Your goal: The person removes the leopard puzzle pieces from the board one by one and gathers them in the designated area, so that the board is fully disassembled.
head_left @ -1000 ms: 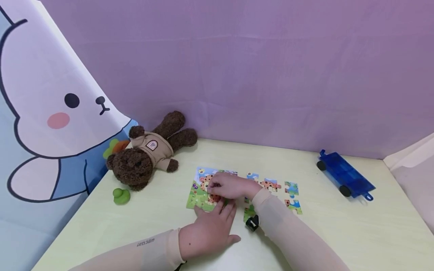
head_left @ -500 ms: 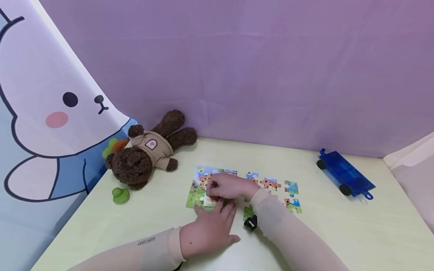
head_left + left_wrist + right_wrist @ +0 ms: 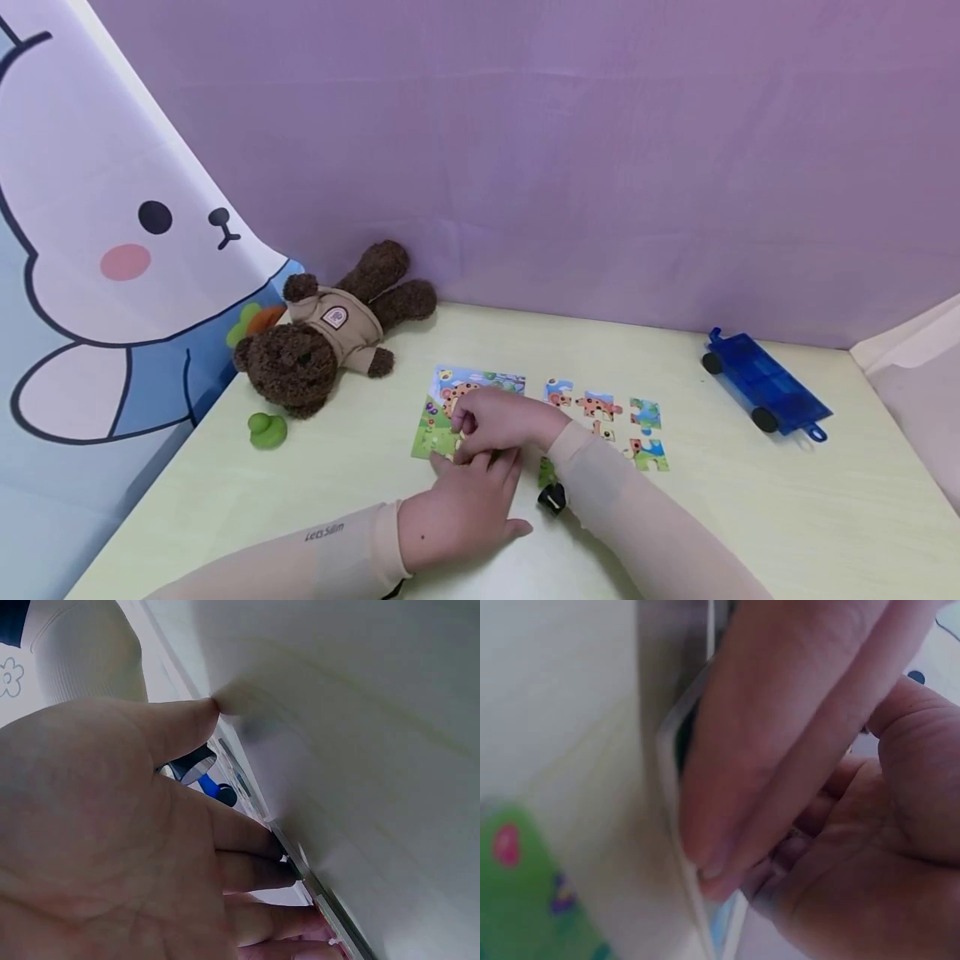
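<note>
A leopard puzzle board [image 3: 429, 437] lies on the pale table. My right hand [image 3: 510, 417] is over it with fingers curled, pinching a puzzle piece low on the board; the hand mostly covers that piece. In the right wrist view, fingertips [image 3: 712, 862] meet at a thin card edge. My left hand [image 3: 465, 512] lies palm down, fingertips on the board's near edge and thumb out to the side. From the left wrist view, its fingers [image 3: 255, 874] look nearly straight along that edge. Several loose puzzle pieces [image 3: 598, 406] sit right of the board, partly behind my right forearm.
A brown teddy bear [image 3: 348, 329] lies at the back left, with a green toy duck [image 3: 267, 431] in front of it. A blue wheeled toy wagon [image 3: 768, 383] stands at the far right. The purple cloth [image 3: 562, 167] hangs along the table's back edge.
A pale, shiny piece showed tilted under my right hand half a second ago; now that spot is mostly covered. The right fingers have shifted slightly down towards the left fingertips. My left hand stays put.
</note>
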`<state>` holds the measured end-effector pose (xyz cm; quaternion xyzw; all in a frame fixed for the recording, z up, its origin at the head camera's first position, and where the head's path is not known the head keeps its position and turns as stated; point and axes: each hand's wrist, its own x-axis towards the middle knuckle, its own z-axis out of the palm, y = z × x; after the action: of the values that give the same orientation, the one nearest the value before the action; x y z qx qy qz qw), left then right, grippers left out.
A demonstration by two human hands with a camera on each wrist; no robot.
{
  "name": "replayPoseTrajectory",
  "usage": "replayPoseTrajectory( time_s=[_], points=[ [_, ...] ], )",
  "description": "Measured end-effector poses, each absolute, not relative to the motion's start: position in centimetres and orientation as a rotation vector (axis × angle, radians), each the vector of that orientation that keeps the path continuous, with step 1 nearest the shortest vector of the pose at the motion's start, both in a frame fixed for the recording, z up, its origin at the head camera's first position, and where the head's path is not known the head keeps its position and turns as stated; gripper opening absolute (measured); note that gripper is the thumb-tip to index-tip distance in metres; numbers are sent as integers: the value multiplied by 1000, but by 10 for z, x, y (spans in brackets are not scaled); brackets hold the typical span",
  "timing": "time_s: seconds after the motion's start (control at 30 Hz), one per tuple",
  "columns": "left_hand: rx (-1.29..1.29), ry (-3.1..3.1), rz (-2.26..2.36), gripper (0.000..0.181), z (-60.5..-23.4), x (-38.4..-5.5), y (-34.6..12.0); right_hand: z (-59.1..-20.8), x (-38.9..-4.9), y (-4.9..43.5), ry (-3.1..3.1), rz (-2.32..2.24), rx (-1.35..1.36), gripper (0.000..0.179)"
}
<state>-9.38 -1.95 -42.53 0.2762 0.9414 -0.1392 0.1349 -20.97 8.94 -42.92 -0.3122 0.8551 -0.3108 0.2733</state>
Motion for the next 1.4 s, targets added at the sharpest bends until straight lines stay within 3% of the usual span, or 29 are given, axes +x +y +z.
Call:
replayPoseTrajectory(
  time_s=[0.1, 0.27, 0.63, 0.93, 1.4],
  points=[
    [794, 2736, -392, 90, -426, -94, -19, -426, -206, 83, 2371, -743, -880, 18],
    [780, 2737, -356, 89, -428, -94, -18, -422, -203, 76, 2447, -599, -950, 35],
    [806, 2740, -404, 90, -427, -91, -20, -426, -205, 79, 2373, -664, -917, 29],
    [788, 2722, -421, 90, -428, -91, -19, -429, -209, 89, 2266, -902, -785, 47],
    [743, 2690, -370, 91, -427, -97, -18, -405, -216, 114, 2288, -1173, -611, 24]
  ],
)
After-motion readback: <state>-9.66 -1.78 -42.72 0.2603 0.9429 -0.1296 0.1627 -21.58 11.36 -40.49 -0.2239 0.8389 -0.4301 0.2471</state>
